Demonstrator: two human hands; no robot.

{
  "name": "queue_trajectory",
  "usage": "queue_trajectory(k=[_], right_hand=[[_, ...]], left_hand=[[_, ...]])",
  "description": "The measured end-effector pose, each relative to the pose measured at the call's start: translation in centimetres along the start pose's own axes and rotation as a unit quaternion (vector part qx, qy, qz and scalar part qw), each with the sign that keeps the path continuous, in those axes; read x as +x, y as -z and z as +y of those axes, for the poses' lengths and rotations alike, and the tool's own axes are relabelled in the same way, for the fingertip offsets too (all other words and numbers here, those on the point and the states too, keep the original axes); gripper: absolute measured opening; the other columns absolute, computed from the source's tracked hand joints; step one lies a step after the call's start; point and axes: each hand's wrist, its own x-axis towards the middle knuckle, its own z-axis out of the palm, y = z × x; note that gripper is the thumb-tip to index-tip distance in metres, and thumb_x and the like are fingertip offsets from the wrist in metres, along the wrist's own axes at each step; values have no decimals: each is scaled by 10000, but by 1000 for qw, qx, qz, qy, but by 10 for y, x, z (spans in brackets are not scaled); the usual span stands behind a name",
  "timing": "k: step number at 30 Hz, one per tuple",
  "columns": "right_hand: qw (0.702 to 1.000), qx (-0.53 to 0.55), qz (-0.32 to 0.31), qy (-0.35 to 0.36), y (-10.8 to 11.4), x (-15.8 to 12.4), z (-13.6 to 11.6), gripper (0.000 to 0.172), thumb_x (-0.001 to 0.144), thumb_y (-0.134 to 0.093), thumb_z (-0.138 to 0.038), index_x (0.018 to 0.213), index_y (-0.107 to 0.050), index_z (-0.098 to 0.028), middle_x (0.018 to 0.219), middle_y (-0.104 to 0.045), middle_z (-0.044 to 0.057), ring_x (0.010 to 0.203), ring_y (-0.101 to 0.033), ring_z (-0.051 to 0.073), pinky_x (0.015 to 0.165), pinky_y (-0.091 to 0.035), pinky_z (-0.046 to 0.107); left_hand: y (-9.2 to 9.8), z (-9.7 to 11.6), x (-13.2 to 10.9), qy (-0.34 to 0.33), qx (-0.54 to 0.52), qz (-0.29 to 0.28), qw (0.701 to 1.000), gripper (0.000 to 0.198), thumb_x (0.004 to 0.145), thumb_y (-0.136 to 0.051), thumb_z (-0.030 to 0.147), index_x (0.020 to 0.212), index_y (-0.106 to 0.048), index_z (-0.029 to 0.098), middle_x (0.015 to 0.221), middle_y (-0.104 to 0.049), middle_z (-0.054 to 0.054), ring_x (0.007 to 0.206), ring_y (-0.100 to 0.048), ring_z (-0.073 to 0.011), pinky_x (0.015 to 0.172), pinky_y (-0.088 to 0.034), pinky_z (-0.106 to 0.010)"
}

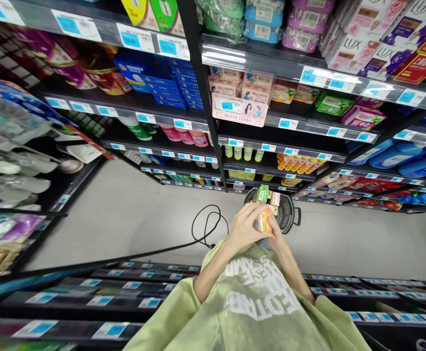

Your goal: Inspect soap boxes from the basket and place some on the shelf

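Note:
Both my hands meet in front of my body around an orange and white box (pixel 263 221). My left hand (pixel 245 225) has its fingers bent over the top of the box. On the box's other side, my right hand (pixel 275 230) presses against it. Just beyond them on the floor is a dark basket (pixel 289 214) with a handle at its right. A green box (pixel 263 193) and an orange and white box (pixel 274 199) lie inside, and my hands cover part of the basket.
Tall shelves (pixel 256 131) of soap boxes and bottles stand ahead. A black cable (pixel 176 247) loops on the grey floor (pixel 132 209) at the left. More shelves (pixel 88 302) run close behind me, and a hanging rack (pixel 15 161) stands at the far left.

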Motion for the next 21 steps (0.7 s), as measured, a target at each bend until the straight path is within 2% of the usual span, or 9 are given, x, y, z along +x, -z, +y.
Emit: queue_trajectory(k=[3,6,8,10,15,21], right_hand=[[992,96,36,-72,-1,-1,10,497,788,-744,-598,1153,-724,-262,1154,-771,68,1231,-685,305,1032,-580,435],[975,192,82,-83,1,0,11,450,764,-727,-609,1059,-730,-269,1037,-793,38,1040,-734,283,955,-606,432],[960,253,97,-72,1,1,6,456,792,-693,-611,1104,-719,-279,1097,-793,24,1044,-725,271,984,-589,443],[949,295,81,-77,-1,1,-1,507,823,-647,-644,1177,-704,-286,1178,-779,31,1089,-709,278,1018,-562,471],[940,322,31,-104,-3,1,-9,718,797,-560,-805,1254,-685,-264,1258,-736,106,1042,-693,309,1033,-519,559],[942,322,-1,-92,4,1,-1,770,794,-533,-828,1278,-680,-248,1307,-715,129,1030,-685,304,1028,-521,553]], left_hand=[[-4,14,7,15,19,-37,999,941,674,-965,343,1500,-518,277,1350,-697,-109,1253,-636,-336,1126,-516,-555],[-6,14,9,11,24,-69,997,954,723,-922,277,1552,-449,280,1432,-648,-119,1316,-601,-336,1119,-526,-536],[-5,8,7,-15,54,-69,996,923,758,-885,241,1561,-430,266,1473,-618,-129,1367,-567,-344,1193,-451,-571],[-2,2,5,-24,81,-59,995,889,787,-856,229,1562,-422,256,1462,-625,-133,1361,-572,-347,1232,-390,-603],[3,-10,0,26,41,-57,997,788,845,-809,237,1537,-433,274,1417,-648,-125,1302,-617,-323,1109,-519,-537],[2,-11,-3,51,9,-50,997,792,793,-811,136,1493,-475,287,1392,-651,-103,1287,-627,-300,1092,-534,-497]])
